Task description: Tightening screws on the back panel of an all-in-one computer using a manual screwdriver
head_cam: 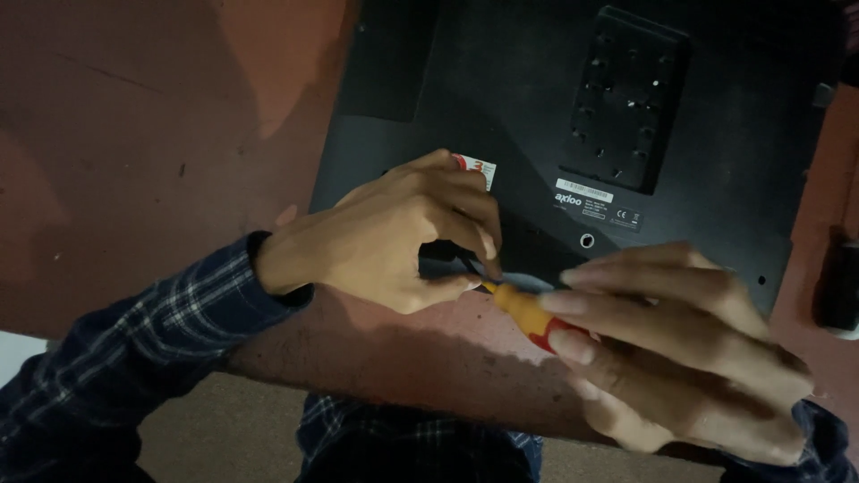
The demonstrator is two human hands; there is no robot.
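Observation:
A black flat monitor lies face down on a reddish-brown table, its back panel up with a square mounting plate. My right hand grips the orange and red handle of a screwdriver, which points left toward the monitor's near edge. My left hand rests on that near edge with fingers curled, pinching the screwdriver's shaft or tip by the panel. The tip itself is hidden under my fingers. A small red and white sticker shows just beyond my left knuckles.
A dark object stands at the table's right edge. A round port hole and white labels sit on the monitor back. My checked sleeves and lap fill the bottom of the view.

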